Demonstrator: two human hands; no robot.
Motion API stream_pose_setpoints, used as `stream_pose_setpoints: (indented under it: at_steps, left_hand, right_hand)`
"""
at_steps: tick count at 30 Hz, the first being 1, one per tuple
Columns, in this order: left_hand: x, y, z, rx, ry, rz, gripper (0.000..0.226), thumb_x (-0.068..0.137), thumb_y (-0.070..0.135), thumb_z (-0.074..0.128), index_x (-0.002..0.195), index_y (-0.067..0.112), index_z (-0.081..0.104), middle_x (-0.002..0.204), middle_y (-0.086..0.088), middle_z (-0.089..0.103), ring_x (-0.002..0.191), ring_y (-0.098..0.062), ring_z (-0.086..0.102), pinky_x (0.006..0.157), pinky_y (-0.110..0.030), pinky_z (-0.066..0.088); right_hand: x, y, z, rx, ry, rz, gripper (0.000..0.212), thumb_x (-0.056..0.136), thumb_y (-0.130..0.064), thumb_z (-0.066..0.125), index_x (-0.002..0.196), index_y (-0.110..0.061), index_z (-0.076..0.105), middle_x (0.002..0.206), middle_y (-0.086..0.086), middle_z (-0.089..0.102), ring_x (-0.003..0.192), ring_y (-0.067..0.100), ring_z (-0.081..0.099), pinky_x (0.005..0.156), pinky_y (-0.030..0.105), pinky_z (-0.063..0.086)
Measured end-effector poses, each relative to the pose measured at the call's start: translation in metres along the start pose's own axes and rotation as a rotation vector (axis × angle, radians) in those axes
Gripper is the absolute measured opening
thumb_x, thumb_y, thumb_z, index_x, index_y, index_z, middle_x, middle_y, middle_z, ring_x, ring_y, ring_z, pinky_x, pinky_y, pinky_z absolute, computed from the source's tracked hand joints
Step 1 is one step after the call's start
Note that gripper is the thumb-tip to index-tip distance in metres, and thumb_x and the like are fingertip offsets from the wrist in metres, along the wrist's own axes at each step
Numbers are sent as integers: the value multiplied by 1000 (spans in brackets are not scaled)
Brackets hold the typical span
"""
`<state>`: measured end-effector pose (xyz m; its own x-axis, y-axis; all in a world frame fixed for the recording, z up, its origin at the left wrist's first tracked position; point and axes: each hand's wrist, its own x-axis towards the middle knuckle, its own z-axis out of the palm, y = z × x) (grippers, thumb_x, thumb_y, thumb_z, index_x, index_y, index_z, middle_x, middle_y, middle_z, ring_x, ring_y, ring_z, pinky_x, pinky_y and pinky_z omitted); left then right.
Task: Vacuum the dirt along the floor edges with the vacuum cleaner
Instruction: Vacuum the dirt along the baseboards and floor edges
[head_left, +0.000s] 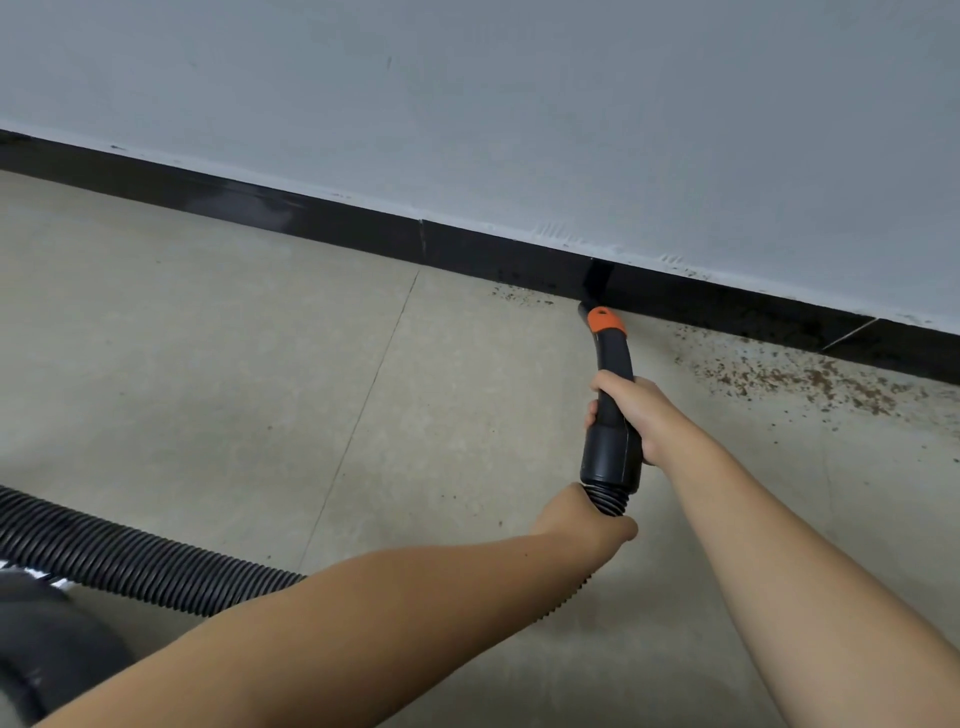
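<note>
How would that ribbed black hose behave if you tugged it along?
The hose probably flexes easily: it curves across the floor and bends behind the left hand. Its ridges might snag slightly. The handle, gripped by the right hand, looks rigid.

Glossy black skirting (363, 228), ribbed plastic hose (130, 558), matt speckled floor tiles (208, 338).

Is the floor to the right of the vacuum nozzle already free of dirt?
No, brown dirt lies scattered along the baseboard right of the nozzle.
</note>
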<state>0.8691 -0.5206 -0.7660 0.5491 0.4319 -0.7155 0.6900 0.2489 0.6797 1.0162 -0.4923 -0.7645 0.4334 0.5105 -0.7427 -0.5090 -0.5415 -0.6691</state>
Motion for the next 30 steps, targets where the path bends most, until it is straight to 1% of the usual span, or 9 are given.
stream_pose_setpoints:
  at_steps: [6, 9, 12, 16, 19, 22, 27, 30]
  left_hand:
    - [0, -2, -15, -54, 58, -19, 16, 75, 19, 59, 74, 23, 44, 64, 2, 47, 58, -20, 47, 59, -27, 41]
    - [1, -1, -22, -57, 93, -25, 16, 75, 19, 59, 73, 23, 44, 64, 2, 48, 61, -22, 49, 60, -27, 41]
    - [2, 0, -29, -86, 112, -31, 16, 76, 17, 59, 73, 22, 44, 64, 2, 47, 61, -22, 48, 58, -26, 39]
    - [2, 1, -33, -144, 132, -37, 16, 77, 15, 58, 74, 21, 43, 66, 1, 46, 65, -22, 48, 61, -28, 41]
    - [0, 1, -36, -183, 150, -41, 16, 77, 14, 58, 76, 21, 44, 68, 0, 48, 65, -23, 50, 61, -29, 42]
    - [-3, 0, -39, -210, 145, -39, 17, 78, 13, 59, 78, 21, 45, 70, -2, 49, 66, -23, 50, 62, -29, 43]
    - [-16, -7, -27, -204, 88, -51, 16, 77, 14, 60, 81, 20, 45, 70, -2, 48, 65, -22, 49, 65, -31, 44]
    - [-21, -11, -15, -151, 36, -51, 16, 77, 14, 60, 79, 19, 45, 69, -2, 48, 62, -21, 47, 63, -30, 44]
  right_hand:
    - [7, -7, 24, -67, -68, -16, 15, 83, -13, 59, 92, -11, 48, 57, 7, 59, 48, 20, 57, 56, 32, 51]
    - [12, -10, 35, -85, -102, -16, 16, 83, -13, 60, 93, -10, 48, 56, 8, 59, 48, 21, 57, 55, 33, 52]
    - [16, -15, 44, -105, -133, -12, 16, 83, -13, 61, 93, -10, 48, 56, 7, 60, 48, 20, 58, 54, 32, 53]
    - [20, -19, 55, -159, -177, -11, 18, 83, -14, 61, 94, -10, 48, 57, 6, 61, 49, 20, 59, 57, 33, 54]
    - [20, -20, 63, -204, -199, -24, 18, 83, -15, 61, 93, -10, 48, 57, 6, 61, 48, 20, 59, 55, 32, 54]
    - [18, -20, 67, -219, -203, -32, 18, 82, -15, 62, 92, -10, 48, 57, 6, 61, 48, 19, 60, 54, 31, 54]
    - [5, -7, 59, -276, -192, -37, 17, 81, -17, 61, 90, -11, 48, 58, 6, 62, 50, 20, 60, 59, 32, 53]
    - [-7, 2, 40, -235, -131, -23, 17, 82, -16, 61, 91, -11, 48, 57, 7, 61, 48, 20, 59, 55, 30, 53]
